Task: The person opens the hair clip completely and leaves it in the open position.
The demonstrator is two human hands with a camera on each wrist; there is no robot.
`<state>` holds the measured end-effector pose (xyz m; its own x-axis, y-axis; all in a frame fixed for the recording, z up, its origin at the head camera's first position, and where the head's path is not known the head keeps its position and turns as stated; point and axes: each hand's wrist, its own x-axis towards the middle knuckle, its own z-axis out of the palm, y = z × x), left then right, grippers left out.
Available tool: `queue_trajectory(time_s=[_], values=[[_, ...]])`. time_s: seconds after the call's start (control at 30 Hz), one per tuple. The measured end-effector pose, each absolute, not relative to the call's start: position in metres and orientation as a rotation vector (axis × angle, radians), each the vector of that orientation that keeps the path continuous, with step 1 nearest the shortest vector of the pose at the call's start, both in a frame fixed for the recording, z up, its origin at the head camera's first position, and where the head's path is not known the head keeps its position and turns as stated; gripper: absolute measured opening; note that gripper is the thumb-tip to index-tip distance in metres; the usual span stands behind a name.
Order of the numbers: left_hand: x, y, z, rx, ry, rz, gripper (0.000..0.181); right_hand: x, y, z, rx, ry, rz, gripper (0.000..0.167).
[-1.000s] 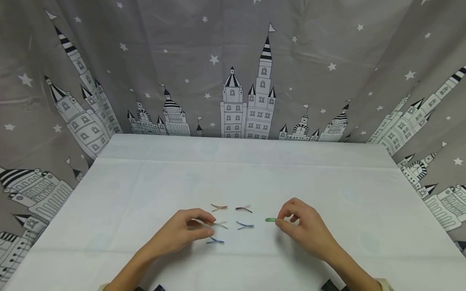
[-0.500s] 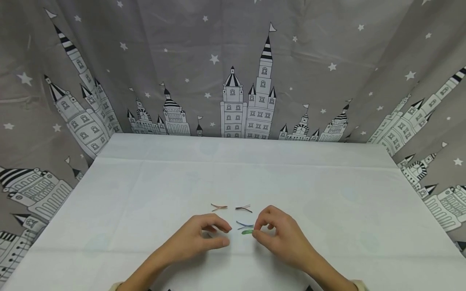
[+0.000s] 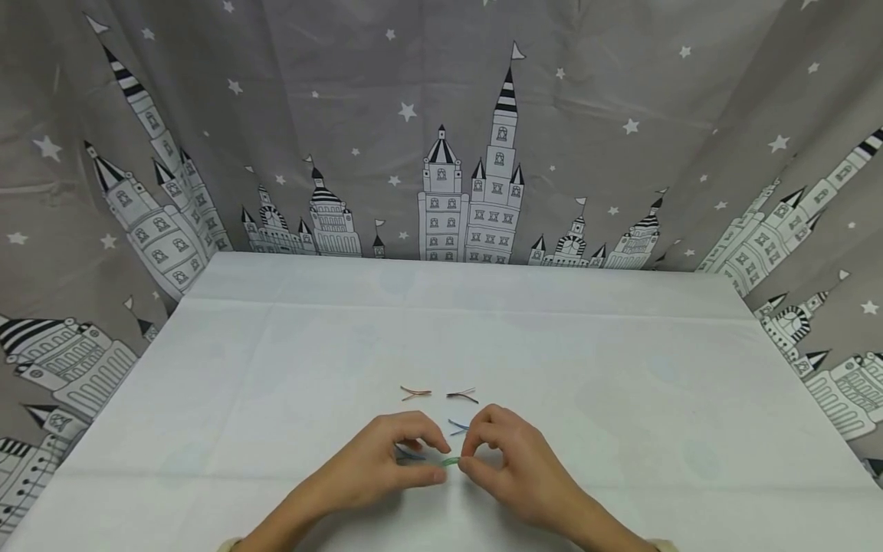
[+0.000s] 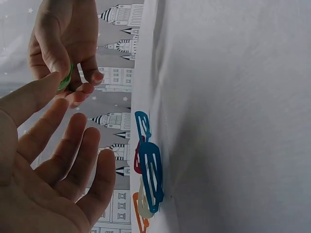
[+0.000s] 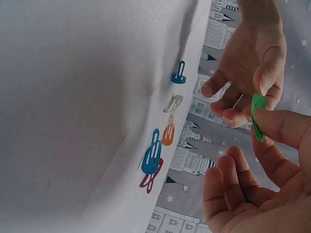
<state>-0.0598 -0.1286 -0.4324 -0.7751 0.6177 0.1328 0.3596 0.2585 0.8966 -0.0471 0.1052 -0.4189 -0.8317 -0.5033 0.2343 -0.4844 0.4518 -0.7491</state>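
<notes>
A green snap hair clip (image 3: 450, 461) is pinched between the thumb and index finger of my right hand (image 3: 513, 460), above the table. My left hand (image 3: 375, 464) faces it, thumb and index finger parted on either side of the clip's free end; no grip is visible. Below the hands lie more snap clips: one blue clip (image 3: 410, 454) seen through the left hand's fingers, another blue clip (image 3: 458, 427) partly behind the right hand. A cream clip (image 5: 173, 104) shows in the right wrist view but is hidden by the left hand in the head view.
Farther back on the white-covered table (image 3: 586, 360) lie an orange clip (image 3: 415, 394) and a dark red clip (image 3: 462, 395), side by side. A grey curtain (image 3: 310, 115) printed with castles and stars hangs behind and beside the table.
My right hand has carried the green clip left and nearer to me. My left hand has shifted right and slightly nearer, so the two hands now almost meet at the clip.
</notes>
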Motion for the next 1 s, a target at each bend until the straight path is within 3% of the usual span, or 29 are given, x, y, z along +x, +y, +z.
queue_trajectory(time_s=[0.67, 1.0], values=[[-0.0570, -0.1252, -0.4337, 1.026, 2.359, 1.576, 0.011, -0.0441, 0.1026, -0.4187, -0.929, 2.587, -1.421, 0.019], [-0.0578, -0.1251, -0.4363, 0.917, 2.415, 1.582, 0.008, -0.0440, 0.1050, -0.4213, -0.965, 2.571, -1.372, 0.011]])
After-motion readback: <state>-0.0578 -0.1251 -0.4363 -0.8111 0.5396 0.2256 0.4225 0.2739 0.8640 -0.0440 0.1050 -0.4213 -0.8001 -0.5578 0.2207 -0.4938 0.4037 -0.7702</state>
